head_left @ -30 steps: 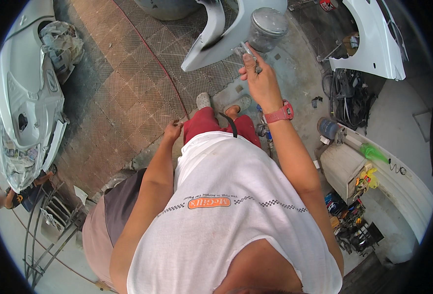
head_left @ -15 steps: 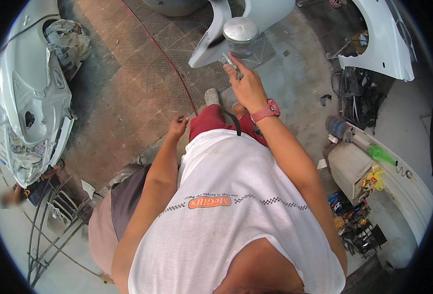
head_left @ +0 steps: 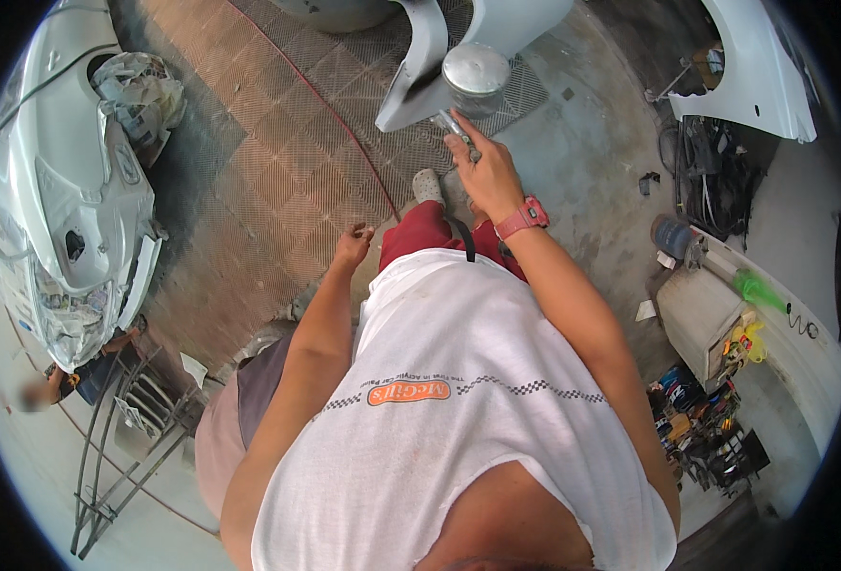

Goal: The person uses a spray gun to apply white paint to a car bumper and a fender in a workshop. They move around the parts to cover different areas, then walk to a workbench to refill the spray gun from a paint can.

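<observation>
In my right hand (head_left: 490, 176), fingers wrapped round its grip, is a spray gun (head_left: 458, 131). The gun carries a round cup (head_left: 477, 71) with a pale metallic lid, held out in front of me. Just past the cup stands a light grey-white car body panel (head_left: 415, 90), with a gap that I cannot judge from here. My left hand (head_left: 354, 244) hangs loosely by my left thigh, fingers slightly bent and apart, holding nothing that I can see.
A red hose (head_left: 330, 114) runs across the floor. At left stands a partly masked silver car body (head_left: 87, 181); a person (head_left: 87, 376) is beyond it, near a metal rod frame (head_left: 116, 476). White fender (head_left: 772, 86), wooden box (head_left: 692, 309) and piled tools (head_left: 696, 414) lie at right.
The view has shifted slightly, so the surroundings sit a little further right. My right hand still holds the spray gun in front, and my left hand stays by my thigh.
</observation>
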{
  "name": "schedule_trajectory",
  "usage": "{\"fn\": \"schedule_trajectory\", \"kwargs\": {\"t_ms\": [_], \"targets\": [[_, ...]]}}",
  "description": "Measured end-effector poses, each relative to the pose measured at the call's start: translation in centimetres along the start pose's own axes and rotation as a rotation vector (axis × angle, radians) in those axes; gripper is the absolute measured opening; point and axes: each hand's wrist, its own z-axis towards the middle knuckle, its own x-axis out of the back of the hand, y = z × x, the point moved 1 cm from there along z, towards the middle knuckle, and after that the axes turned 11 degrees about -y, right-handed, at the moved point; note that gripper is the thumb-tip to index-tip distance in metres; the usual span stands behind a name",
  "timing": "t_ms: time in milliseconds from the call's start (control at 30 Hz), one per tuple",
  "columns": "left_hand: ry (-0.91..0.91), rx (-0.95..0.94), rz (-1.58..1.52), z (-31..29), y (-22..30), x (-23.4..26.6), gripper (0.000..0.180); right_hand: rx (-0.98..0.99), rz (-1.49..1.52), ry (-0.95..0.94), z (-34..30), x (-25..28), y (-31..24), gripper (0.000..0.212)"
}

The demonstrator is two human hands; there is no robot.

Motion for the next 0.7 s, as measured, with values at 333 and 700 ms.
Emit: {"fn": "schedule_trajectory", "kwargs": {"t_ms": [333, 700], "targets": [[0.000, -0.076, -0.001, 0.8, 3.2, 0.0, 0.062, 0.170, -0.136, -0.054, -1.4, -2.6, 2.8, 0.063], [-0.006, 0.074, 0.161, -6.2, 2.0, 2.2, 0.063, 0.132, -0.256, -0.289, 1.0, -14.5, 7.6, 0.074]]}}
